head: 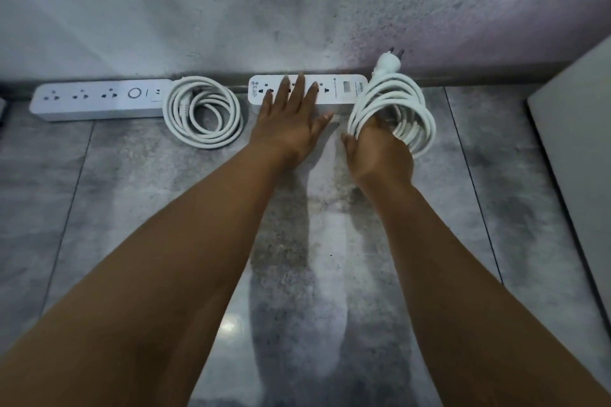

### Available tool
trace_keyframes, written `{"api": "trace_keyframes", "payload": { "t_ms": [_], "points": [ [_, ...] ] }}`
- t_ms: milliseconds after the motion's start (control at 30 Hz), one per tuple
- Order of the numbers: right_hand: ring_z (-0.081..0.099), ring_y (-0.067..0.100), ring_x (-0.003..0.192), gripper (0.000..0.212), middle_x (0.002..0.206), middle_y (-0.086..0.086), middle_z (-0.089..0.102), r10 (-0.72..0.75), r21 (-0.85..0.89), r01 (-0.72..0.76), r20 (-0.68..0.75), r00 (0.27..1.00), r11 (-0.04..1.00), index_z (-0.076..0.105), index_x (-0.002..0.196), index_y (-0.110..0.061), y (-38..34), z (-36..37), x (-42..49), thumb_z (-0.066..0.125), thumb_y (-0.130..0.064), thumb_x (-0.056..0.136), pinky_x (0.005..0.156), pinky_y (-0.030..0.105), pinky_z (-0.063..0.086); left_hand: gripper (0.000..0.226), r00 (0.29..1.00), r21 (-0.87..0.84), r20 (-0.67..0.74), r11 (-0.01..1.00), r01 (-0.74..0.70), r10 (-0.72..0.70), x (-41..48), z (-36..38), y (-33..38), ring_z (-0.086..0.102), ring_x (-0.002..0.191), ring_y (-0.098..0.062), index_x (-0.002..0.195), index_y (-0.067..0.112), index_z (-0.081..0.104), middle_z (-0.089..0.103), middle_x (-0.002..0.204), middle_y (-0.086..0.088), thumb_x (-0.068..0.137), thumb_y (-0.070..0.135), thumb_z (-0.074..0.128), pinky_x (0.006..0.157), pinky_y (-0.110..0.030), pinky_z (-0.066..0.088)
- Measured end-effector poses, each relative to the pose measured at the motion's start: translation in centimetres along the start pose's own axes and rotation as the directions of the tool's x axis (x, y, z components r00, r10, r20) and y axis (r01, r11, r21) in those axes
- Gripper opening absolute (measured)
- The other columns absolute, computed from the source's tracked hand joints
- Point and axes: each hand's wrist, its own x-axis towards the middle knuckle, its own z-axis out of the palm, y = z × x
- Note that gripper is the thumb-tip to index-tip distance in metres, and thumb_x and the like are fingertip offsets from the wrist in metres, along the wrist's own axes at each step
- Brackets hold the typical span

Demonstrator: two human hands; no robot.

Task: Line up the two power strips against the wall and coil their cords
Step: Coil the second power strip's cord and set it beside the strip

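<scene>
Left hand (288, 129) flat, fingers straight, on power strip (344, 90) — right hand (377, 152) grips coiled cord (417, 109).

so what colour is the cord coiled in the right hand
White cord, best seen in head view.

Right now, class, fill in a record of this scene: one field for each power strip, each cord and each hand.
left strip: flat on the floor, along the wall
left cord: coiled, beside its strip
right strip: along the wall, under the left hand
right cord: coiled, plug pointing up
left hand: flat, fingers straight on the right strip
right hand: grips the right cord's coil
</scene>
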Motion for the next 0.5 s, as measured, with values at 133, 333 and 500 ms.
{"api": "trace_keyframes", "payload": {
  "t_ms": [133,333,500],
  "points": [
    [0.062,0.036,0.111,0.046,0.128,0.015,0.058,0.067,-0.044,-0.067,-0.015,0.998,0.997,0.042,0.135,-0.006,0.4,-0.4,0.3,0.047,-0.036,0.101,0.085,0.042,0.049,0.07,0.999,0.052,-0.033,0.999,-0.017,0.018,0.1,0.3,-1.0,-0.019,0.149,-0.021,0.155,0.026,-0.006,-0.017,0.163,-0.001,0.098,0.061,0.014,0.12,-0.04,-0.01],
    [0.053,0.033,0.126,0.046,0.14,0.014,0.053,0.217,-0.085,-0.208,0.126,0.968,0.974,0.044,0.139,-0.006,0.4,-2.1,3.3,0.052,-0.023,0.097,0.1,0.041,0.044,0.071,0.996,0.08,-0.084,0.996,-0.028,0.035,-0.2,0.6,-2.2,-0.017,0.149,-0.022,0.156,0.024,-0.002,-0.013,0.164,-0.002,0.099,0.059,0.02,0.12,-0.04,-0.009],
    [0.04,0.032,0.137,0.061,0.154,0.018,0.03,0.198,-0.267,-0.136,0.22,0.955,0.954,0.032,0.147,-0.001,-1.5,-2.6,4.7,0.056,-0.015,0.093,0.106,0.039,0.038,0.073,0.998,0.074,-0.053,0.997,-0.015,0.019,0.0,0.4,-1.9,-0.02,0.148,-0.022,0.156,0.023,-0.004,-0.017,0.163,-0.003,0.098,0.06,0.019,0.119,-0.041,-0.011]
  ]
}}
